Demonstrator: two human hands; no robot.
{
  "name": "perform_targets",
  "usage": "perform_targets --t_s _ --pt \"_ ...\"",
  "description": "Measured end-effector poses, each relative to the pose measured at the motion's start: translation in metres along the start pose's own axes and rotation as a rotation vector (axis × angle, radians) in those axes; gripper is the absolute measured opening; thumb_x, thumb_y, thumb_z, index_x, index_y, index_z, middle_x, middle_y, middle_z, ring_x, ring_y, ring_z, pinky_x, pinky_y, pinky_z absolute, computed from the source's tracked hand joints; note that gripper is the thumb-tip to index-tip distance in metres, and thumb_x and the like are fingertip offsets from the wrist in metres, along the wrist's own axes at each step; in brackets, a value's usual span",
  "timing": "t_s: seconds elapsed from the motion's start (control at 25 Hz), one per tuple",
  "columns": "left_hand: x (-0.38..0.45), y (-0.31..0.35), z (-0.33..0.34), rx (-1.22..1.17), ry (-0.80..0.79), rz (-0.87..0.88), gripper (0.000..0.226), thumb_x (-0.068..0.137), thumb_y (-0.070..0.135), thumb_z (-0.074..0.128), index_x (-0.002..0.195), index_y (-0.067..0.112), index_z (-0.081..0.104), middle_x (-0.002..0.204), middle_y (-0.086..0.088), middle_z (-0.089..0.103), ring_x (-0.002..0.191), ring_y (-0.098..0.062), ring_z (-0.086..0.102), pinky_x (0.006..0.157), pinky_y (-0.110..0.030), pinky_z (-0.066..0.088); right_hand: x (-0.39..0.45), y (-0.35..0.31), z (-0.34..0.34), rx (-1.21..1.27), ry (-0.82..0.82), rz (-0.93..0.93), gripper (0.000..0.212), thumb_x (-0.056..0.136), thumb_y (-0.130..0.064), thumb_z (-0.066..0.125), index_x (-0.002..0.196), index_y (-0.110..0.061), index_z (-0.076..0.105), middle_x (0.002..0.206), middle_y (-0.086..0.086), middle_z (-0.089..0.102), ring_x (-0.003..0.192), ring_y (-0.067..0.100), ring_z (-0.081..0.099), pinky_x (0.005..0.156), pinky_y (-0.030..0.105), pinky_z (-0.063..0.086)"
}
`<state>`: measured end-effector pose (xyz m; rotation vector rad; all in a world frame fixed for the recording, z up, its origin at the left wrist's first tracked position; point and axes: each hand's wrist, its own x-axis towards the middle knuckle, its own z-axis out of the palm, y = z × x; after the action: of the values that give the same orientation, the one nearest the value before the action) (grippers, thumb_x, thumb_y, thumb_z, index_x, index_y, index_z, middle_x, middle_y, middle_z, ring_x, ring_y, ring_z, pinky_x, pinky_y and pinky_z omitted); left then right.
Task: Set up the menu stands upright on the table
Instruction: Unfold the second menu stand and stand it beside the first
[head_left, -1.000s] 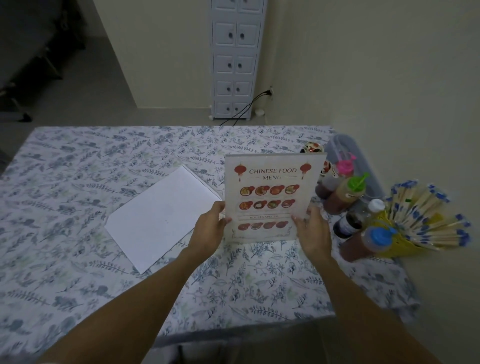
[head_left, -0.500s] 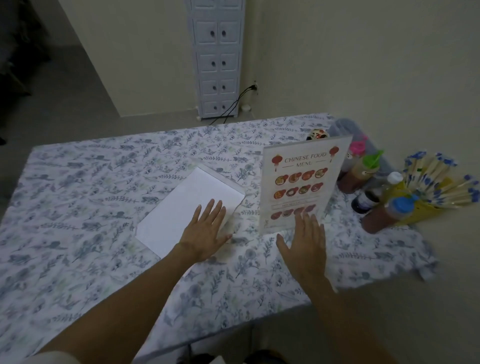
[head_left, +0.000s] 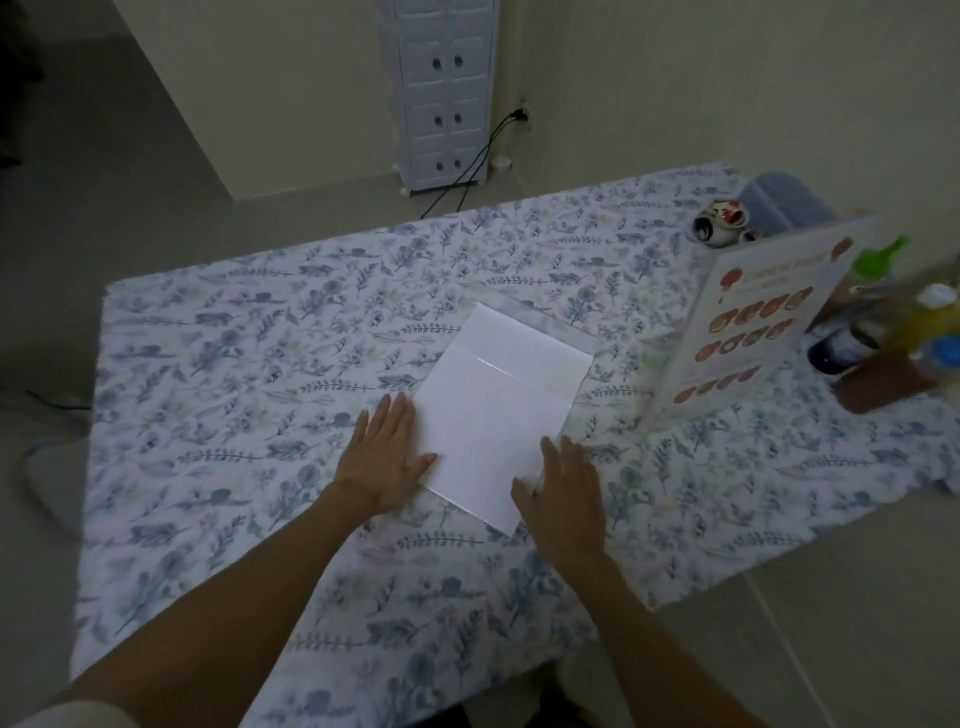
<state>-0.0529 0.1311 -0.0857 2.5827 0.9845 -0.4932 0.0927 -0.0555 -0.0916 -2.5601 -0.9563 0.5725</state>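
Note:
One menu stand (head_left: 748, 327), printed with red lanterns and rows of dishes, stands upright at the right of the table. A second menu stand (head_left: 498, 405) lies flat in the middle, its blank white side up. My left hand (head_left: 387, 457) rests open with fingers spread at this flat stand's left edge, the thumb touching it. My right hand (head_left: 563, 491) hovers open over its near right corner. Neither hand holds anything.
The table carries a blue floral cloth (head_left: 249, 395). Sauce bottles (head_left: 883, 353) crowd the right edge behind the upright stand, with a small painted cup (head_left: 719, 221) and a grey container (head_left: 784, 200) farther back. A white drawer cabinet (head_left: 444, 93) stands against the wall.
Both hands let go of the printed menu stand, which now stands on its own, and moved left to the flat white stand. The view swung left.

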Motion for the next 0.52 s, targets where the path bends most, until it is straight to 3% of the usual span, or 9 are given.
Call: perform_targets --t_s 0.08,0.2,0.36,0.52 --pt "0.006 -0.013 0.001 -0.09 -0.028 -0.02 0.081 0.094 0.056 0.024 0.151 0.007 -0.008 0.162 -0.01 -0.014 0.149 -0.023 -0.013 0.121 -0.038 -0.007 0.003 -0.01 0.015 0.075 -0.024 0.131 0.076 0.093 -0.047 0.044 0.153 -0.014 0.011 0.164 0.01 0.007 0.151 0.026 0.004 0.124 0.039 0.004" --pt "0.016 -0.015 0.005 -0.227 -0.013 0.029 0.079 0.096 0.052 0.026 0.151 0.006 -0.005 0.162 -0.011 -0.01 0.15 -0.023 -0.008 0.12 -0.033 -0.004 0.008 -0.018 0.03 0.093 -0.032 0.24 0.08 0.094 -0.049 0.04 0.153 -0.012 0.002 0.164 0.01 0.001 0.151 0.024 -0.002 0.123 0.038 0.0" --pt "0.024 -0.003 0.011 -0.401 0.07 0.016 0.075 0.095 0.049 0.034 0.152 0.009 0.006 0.161 -0.015 0.01 0.147 -0.031 0.011 0.119 -0.038 0.011 0.01 -0.021 0.046 0.054 -0.006 0.224 0.075 0.095 -0.048 0.034 0.153 -0.012 0.003 0.163 0.013 0.0 0.151 0.028 -0.006 0.122 0.041 -0.001" --pt "0.031 0.009 0.002 -0.46 0.115 -0.053 0.069 0.094 0.049 0.039 0.151 0.015 0.019 0.147 -0.019 0.032 0.135 -0.036 0.025 0.111 -0.044 0.024 0.01 -0.015 0.046 0.032 -0.013 0.175 0.081 0.087 -0.056 0.014 0.153 -0.01 0.006 0.163 0.016 0.001 0.151 0.029 -0.006 0.122 0.044 -0.001"
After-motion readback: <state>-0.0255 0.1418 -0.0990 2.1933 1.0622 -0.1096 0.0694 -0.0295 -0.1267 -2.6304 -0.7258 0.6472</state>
